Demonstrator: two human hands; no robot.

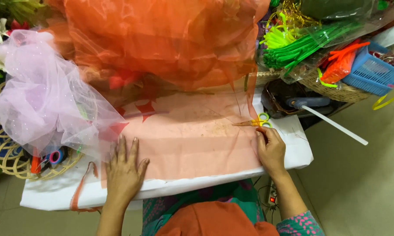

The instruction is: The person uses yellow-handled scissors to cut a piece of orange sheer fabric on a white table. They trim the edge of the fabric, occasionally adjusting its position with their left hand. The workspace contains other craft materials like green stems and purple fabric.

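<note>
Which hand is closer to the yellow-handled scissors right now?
Right. The right hand sits just below the scissors; the left hand lies flat on the orange fabric, far left.

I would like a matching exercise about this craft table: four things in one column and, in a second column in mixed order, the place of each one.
Things:
1. sheer orange fabric
2. pale lilac tulle bundle
3. yellow-handled scissors
4. blue plastic basket

Places:
A. far right, beside the woven basket
B. lying above the right hand
C. heaped at the left, over a wicker tray
D. spread flat under the left hand

Pairs: 1-D, 2-C, 3-B, 4-A
</note>
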